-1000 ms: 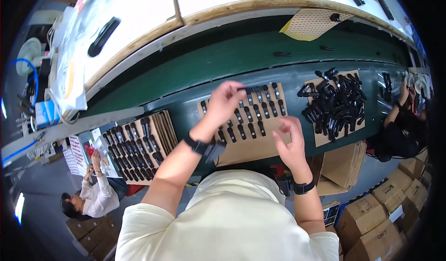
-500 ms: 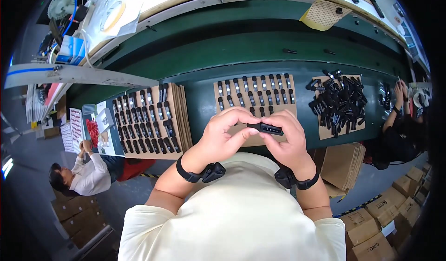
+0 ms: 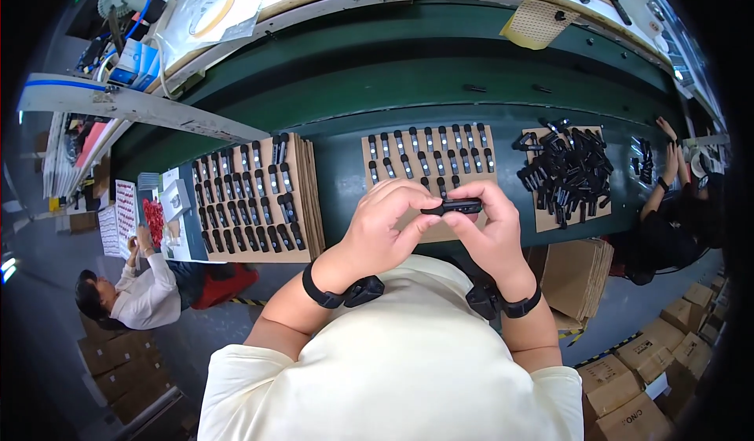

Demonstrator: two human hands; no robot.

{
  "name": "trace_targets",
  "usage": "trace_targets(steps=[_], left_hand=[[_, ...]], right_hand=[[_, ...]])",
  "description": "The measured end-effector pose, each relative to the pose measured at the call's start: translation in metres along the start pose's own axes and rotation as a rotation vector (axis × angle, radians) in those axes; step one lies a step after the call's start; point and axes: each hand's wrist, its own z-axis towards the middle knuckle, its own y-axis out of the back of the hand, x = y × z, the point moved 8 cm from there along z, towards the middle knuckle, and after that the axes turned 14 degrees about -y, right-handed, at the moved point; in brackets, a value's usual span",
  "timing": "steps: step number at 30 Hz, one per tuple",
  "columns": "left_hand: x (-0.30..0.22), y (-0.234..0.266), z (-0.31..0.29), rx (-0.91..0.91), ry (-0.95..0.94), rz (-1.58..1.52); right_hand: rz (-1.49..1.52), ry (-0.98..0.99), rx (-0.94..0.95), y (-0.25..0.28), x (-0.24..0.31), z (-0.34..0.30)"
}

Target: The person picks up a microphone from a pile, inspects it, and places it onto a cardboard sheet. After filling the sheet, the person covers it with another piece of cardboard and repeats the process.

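Both hands meet over the front edge of the green bench, holding a small black device shaped like a mini microphone (image 3: 463, 205). My left hand (image 3: 385, 225) pinches its left end between thumb and forefinger. On its other end, my right hand (image 3: 495, 225) has the thumb below and the fingers above. The device lies level, a narrow dark side facing up. Just beyond my hands is a cardboard sheet (image 3: 481, 178) with rows of similar black-headed microphones (image 3: 429, 139); my hands cover its near part.
Left of me, more microphones lie in rows on stacked cardboard sheets (image 3: 309, 205). A loose heap of black devices (image 3: 573, 166) rests on cardboard at right. A metal arm (image 3: 173, 115) crosses at left. Co-workers sit at both ends. Cardboard (image 3: 573, 280) leans by the bench at my right.
The device has turned in my fingers: its slotted face with small light spots has rolled out of sight, and a narrower side shows. The view has shifted slightly.
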Motion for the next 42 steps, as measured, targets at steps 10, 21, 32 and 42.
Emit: trace_targets(steps=[10, 21, 32, 42], left_hand=[[0.003, -0.005, -0.004, 0.003, 0.051, 0.003], [-0.001, -0.003, 0.003, 0.014, 0.053, 0.002], [0.011, -0.012, 0.007, 0.087, 0.018, 0.037], [0.056, 0.004, -0.015, 0.039, 0.209, 0.137]], right_hand=[[0.116, -0.137, 0.071, 0.006, -0.019, -0.005], [-0.099, 0.154, 0.002, 0.020, 0.003, -0.006], [-0.555, 0.379, -0.080, 0.016, 0.012, 0.005], [-0.713, -0.242, -0.396, 0.085, -0.227, 0.042]])
